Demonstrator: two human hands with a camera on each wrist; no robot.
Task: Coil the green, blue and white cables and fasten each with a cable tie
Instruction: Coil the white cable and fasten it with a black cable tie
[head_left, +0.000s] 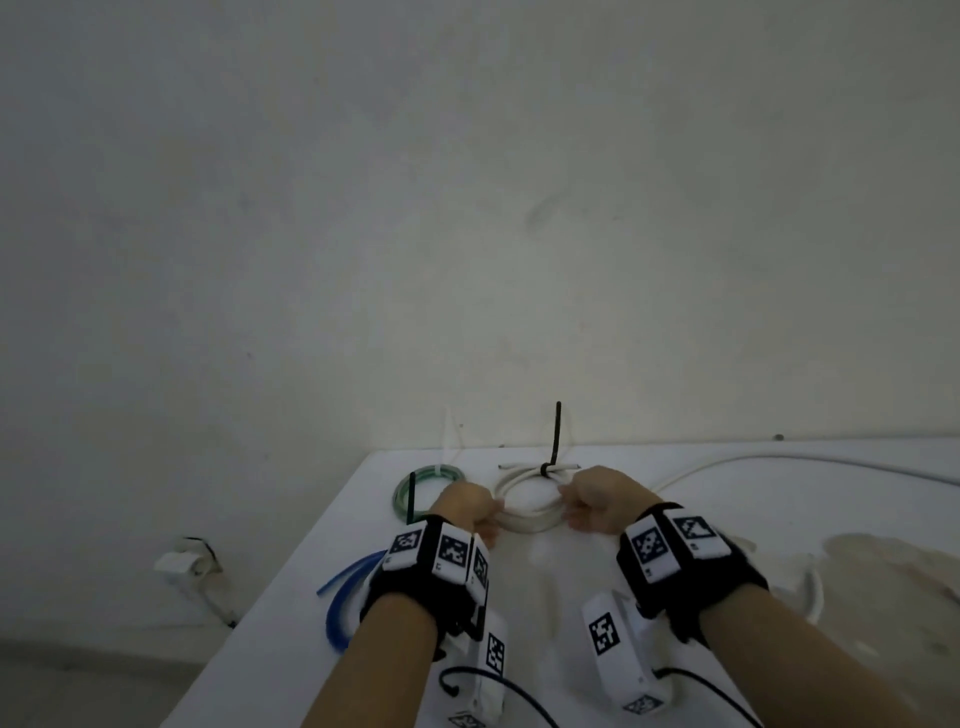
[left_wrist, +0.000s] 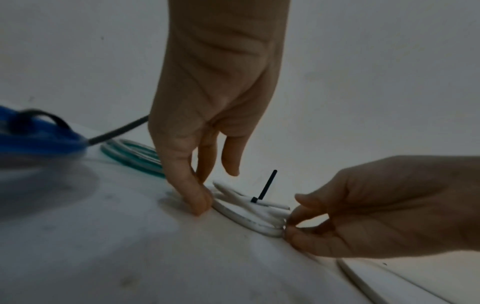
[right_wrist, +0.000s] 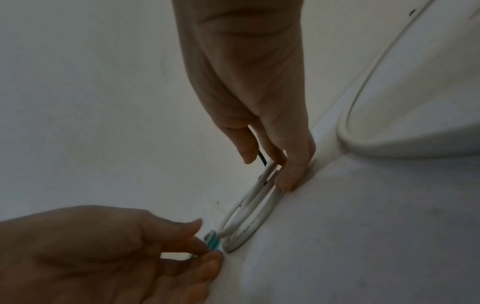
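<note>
White coil (head_left: 527, 501) lies on the table (head_left: 727, 483), black tie (head_left: 555, 441) cinched, my left hand (head_left: 464, 506) and right hand (head_left: 605, 499) pinching its opposite sides. Green coil (head_left: 423, 488) and blue coil (head_left: 345, 597) look tied too; little seems left.

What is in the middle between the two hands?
The coiled white cable lies flat on the table between the left hand and the right hand, each holding one side. A black cable tie sticks up from it. The head view shows it best.
</note>
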